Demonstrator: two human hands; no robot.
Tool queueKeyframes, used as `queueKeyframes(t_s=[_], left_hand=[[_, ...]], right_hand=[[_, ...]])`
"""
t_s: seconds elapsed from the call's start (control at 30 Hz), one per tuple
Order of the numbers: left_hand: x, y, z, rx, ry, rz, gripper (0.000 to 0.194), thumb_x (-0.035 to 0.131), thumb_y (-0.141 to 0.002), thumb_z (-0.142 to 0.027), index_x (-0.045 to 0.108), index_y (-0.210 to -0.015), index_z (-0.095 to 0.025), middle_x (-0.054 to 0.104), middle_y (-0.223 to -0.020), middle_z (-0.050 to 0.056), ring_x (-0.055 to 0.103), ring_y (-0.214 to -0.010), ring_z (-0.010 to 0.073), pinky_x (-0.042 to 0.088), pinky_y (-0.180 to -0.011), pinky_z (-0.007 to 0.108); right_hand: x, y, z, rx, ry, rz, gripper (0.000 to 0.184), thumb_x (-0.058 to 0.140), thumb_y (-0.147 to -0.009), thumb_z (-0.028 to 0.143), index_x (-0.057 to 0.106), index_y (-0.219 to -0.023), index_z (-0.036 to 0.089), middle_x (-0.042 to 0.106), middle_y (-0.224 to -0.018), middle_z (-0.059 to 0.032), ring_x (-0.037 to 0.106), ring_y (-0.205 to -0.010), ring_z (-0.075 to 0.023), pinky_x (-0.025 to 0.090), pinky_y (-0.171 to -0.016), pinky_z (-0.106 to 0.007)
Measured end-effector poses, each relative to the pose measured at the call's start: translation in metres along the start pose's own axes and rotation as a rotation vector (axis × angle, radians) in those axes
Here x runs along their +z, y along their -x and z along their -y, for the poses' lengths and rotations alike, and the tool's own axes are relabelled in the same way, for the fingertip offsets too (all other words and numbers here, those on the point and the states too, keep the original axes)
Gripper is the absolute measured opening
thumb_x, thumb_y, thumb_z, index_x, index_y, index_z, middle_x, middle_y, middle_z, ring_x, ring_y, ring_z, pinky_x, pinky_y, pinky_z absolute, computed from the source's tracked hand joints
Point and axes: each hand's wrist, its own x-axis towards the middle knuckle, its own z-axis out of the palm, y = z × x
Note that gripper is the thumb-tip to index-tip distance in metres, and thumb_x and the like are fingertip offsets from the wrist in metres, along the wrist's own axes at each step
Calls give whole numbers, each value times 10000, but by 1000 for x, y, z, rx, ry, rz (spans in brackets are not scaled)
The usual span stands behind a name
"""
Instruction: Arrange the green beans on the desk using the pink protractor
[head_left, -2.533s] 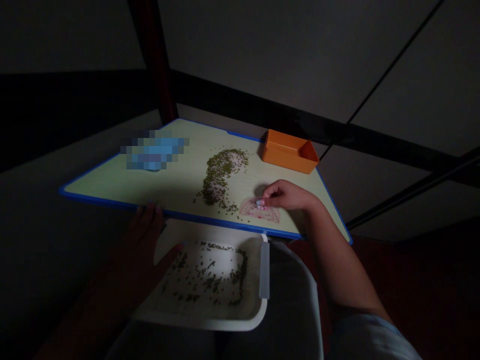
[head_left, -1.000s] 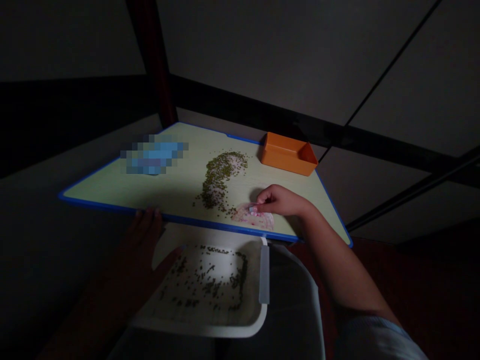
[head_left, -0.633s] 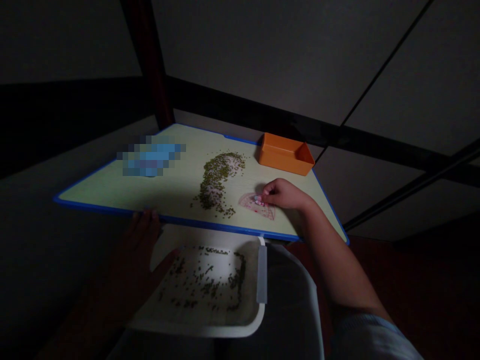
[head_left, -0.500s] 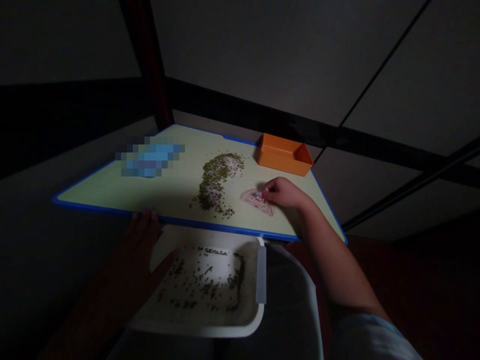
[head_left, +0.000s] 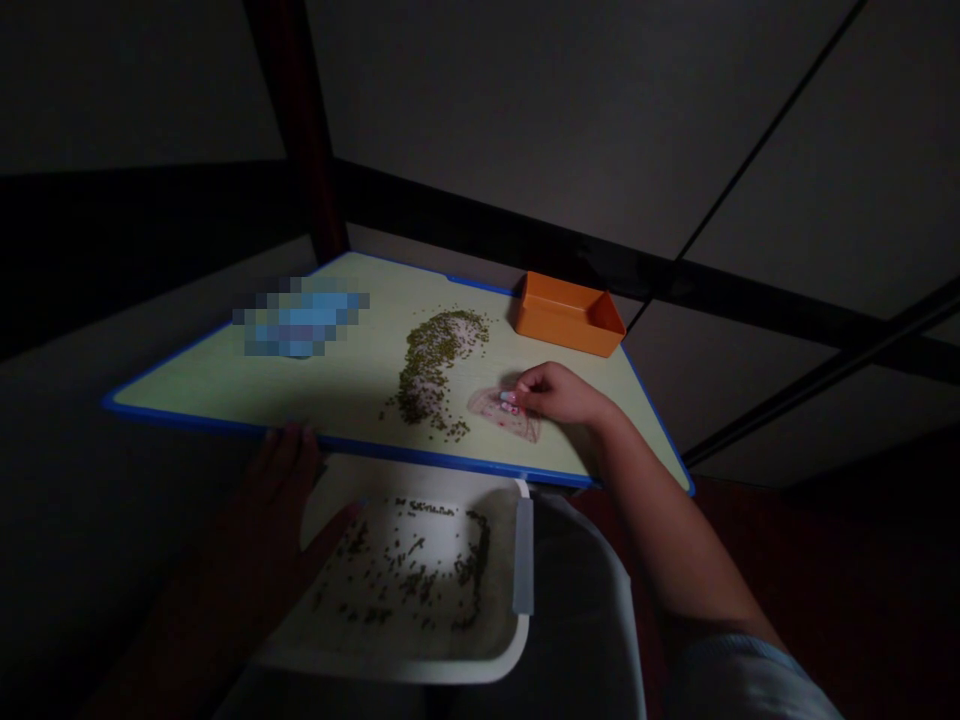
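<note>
A curved heap of small green beans [head_left: 433, 362] lies on a pale board with a blue edge [head_left: 225, 368]. My right hand [head_left: 551, 393] pinches a clear pink half-round protractor [head_left: 504, 414] that lies flat on the board just right of the beans. Below the board's near edge, my left hand [head_left: 281, 495] grips the left side of a white tray [head_left: 480, 655] with several scattered beans [head_left: 420, 565] in it.
An orange rectangular box [head_left: 568, 314] stands at the board's far right corner. A blurred blue patch [head_left: 300, 318] sits on the board's left part. A dark post [head_left: 300, 120] rises behind the board. The surroundings are dark floor tiles.
My right hand slid the protractor back and forth near the beans; it now sits a little left, close to the heap's lower end. The left hand keeps holding the tray.
</note>
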Motion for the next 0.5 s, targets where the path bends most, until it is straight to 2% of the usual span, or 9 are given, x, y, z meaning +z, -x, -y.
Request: queueKeyframes(t_s=[0.1, 0.2, 0.27, 0.5], left_hand=[[2, 1, 2, 25, -5, -18, 843, 310, -818, -636, 291, -1433, -60, 269, -1559, 165, 197, -1458, 303, 309, -1149, 500], [5, 1, 3, 21, -8, -25, 844, 299, -822, -638, 271, -1442, -66, 274, -1559, 159, 197, -1458, 302, 323, -1140, 504], [5, 1, 3, 20, -9, -29, 847, 293, -822, -645, 271, -1442, -68, 266, -1562, 159, 193, -1460, 302, 325, -1137, 505], [6, 2, 3, 18, -22, -39, 856, 284, -824, -655, 235, -1457, -81, 282, -1555, 164, 209, -1456, 299, 341, -1128, 507]], right_hand=[[2, -3, 1, 60, 118, -61, 295, 528, -814, 360, 553, -617, 142, 469, -530, 30, 380, -524, -84, 267, -548, -242], [-2, -4, -2, 175, 337, -245, 312, 532, -828, 343, 546, -586, 147, 427, -503, 33, 344, -518, -89, 218, -541, -264], [-4, -4, -3, 216, 416, -323, 325, 531, -838, 348, 549, -582, 150, 412, -499, 33, 329, -514, -93, 201, -536, -274], [6, -7, 3, 126, 412, -285, 289, 489, -876, 280, 532, -617, 160, 440, -567, 16, 355, -550, -107, 237, -551, -262]])
